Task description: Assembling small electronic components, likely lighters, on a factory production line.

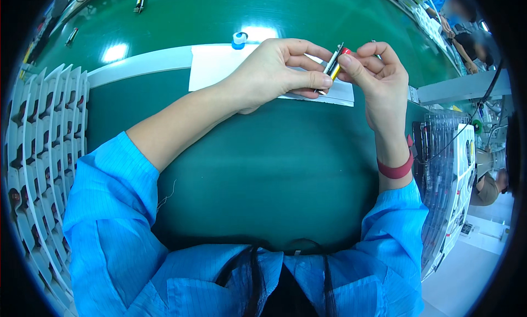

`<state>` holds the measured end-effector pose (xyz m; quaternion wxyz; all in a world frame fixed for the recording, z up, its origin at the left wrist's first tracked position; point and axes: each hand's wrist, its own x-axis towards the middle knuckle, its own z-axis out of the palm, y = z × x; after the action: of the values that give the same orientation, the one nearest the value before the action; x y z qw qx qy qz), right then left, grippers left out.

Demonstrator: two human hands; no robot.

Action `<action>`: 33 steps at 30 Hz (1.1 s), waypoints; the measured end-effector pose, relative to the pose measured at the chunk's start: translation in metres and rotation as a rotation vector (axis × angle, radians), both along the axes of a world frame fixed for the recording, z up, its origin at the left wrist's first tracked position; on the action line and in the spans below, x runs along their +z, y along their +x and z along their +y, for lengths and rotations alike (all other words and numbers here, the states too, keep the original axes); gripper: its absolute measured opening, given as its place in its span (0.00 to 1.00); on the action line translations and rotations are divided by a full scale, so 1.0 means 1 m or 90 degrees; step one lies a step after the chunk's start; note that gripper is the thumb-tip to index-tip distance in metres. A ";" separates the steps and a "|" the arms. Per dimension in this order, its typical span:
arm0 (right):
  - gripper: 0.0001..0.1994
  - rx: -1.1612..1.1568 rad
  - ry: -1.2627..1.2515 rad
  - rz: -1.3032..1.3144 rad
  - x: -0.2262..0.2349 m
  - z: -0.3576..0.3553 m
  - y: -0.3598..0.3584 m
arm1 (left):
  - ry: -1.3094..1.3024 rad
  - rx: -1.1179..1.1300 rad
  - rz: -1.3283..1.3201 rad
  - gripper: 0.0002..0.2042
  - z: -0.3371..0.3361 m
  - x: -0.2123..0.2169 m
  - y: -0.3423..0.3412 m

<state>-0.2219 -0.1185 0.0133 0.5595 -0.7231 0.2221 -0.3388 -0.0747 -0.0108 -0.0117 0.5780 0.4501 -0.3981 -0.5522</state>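
My left hand (269, 70) is closed, with thumb and fingers pinching the lower end of a small battery assembly (335, 70). It is a slim yellow and black cylinder with a red end, set against a thin, dark-edged strip. My right hand (387, 78) pinches the red upper end between thumb and index finger, its other fingers curled. The assembly is tilted above the edge of a white sheet (211, 67); the fingers hide part of it. Around my right wrist is a red strap (396, 167).
A small blue and white bottle (239, 41) stands behind the sheet. Similar assemblies (140, 2) lie on the green surface beyond the pale rail (137, 66). White compartment trays (46, 152) stack at left, clear plastic trays (439, 152) at right. Other people appear at far right.
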 end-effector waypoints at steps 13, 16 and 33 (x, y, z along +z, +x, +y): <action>0.12 -0.052 -0.127 0.017 0.002 0.013 0.004 | -0.074 0.026 -0.241 0.15 0.006 -0.001 -0.016; 0.13 0.007 0.113 -0.066 0.004 0.006 0.004 | 0.013 -0.042 -0.058 0.15 0.003 0.002 -0.009; 0.15 -0.218 0.018 0.013 -0.046 -0.163 0.000 | -0.210 0.568 -0.822 0.12 -0.023 0.007 0.113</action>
<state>-0.2219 -0.2812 -0.0331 0.5014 -0.6701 0.3523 -0.4189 0.0383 -0.0341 -0.0050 0.4590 0.7062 -0.5129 0.1660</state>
